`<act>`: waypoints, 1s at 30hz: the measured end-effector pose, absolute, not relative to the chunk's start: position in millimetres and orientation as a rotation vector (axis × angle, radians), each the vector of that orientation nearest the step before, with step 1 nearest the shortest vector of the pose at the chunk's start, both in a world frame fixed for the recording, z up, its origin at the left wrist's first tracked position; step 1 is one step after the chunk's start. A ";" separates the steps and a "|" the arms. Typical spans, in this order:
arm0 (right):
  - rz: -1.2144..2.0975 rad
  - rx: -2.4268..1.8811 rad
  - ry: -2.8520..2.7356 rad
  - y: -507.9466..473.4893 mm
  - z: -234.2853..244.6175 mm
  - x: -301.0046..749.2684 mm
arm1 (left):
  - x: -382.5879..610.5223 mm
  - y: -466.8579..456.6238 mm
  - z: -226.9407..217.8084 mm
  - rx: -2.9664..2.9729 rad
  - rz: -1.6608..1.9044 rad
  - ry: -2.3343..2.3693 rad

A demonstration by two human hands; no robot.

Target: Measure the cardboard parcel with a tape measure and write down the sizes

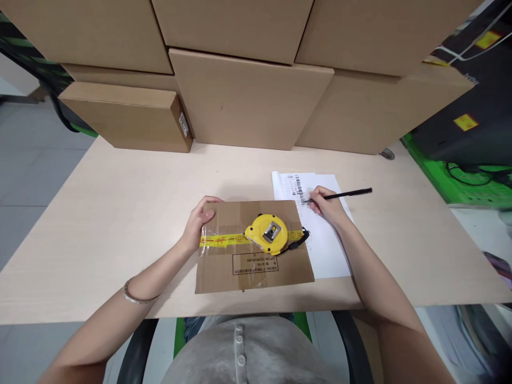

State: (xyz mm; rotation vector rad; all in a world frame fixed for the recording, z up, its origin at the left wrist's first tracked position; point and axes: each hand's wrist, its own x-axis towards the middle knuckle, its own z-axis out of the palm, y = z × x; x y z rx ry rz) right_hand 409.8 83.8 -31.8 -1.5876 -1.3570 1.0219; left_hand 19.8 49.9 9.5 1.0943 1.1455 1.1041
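Observation:
My left hand (pixel 199 221) grips the upper left corner of a flat cardboard box (pixel 224 266), thumb on top and fingers behind its far edge. Yellow printed tape runs across the box, and a printed label frame shows below it. On the box lies a yellow tape measure (pixel 267 233) with a black wrist strap. In my right hand (pixel 326 204) is a slim black pen (pixel 352 193), its tip at the written lines on a white sheet of paper (pixel 328 250). The box covers the sheet's left part.
Large cardboard boxes (pixel 248 101) stand stacked along the back of the table (pixel 100 240). A smaller box (pixel 124 117) is at the back left. On the right, a dark case (pixel 452 106) and black cables (pixel 476 173) rest on a green surface.

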 end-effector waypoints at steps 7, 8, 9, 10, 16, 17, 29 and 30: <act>1.126 -1.578 -1.403 84.5 -31.6 412.7 | 19.2 49.2 7.7 1.086 1.102 1.139; 1.131 -1.576 -1.416 84.3 -31.4 413.2 | 19.1 49.3 7.5 1.086 1.105 1.139; 1.135 -1.574 -1.428 84.2 -31.0 413.5 | 19.1 49.3 7.3 1.082 1.108 1.140; 1.137 -1.574 -1.439 84.0 -30.7 413.6 | 19.1 49.4 7.2 1.076 1.110 1.141; 1.135 -1.593 -1.478 84.0 -29.0 412.1 | 19.2 49.7 6.8 1.090 1.104 1.123; 1.126 -1.603 -1.480 84.2 -29.0 412.0 | 19.2 49.7 7.0 1.095 1.102 1.122; 1.127 -1.625 -1.504 84.4 -29.3 412.5 | 21.2 47.3 10.6 1.045 1.095 1.127; 1.128 -1.625 -1.506 84.3 -29.1 412.4 | 21.0 47.3 10.2 1.049 1.097 1.121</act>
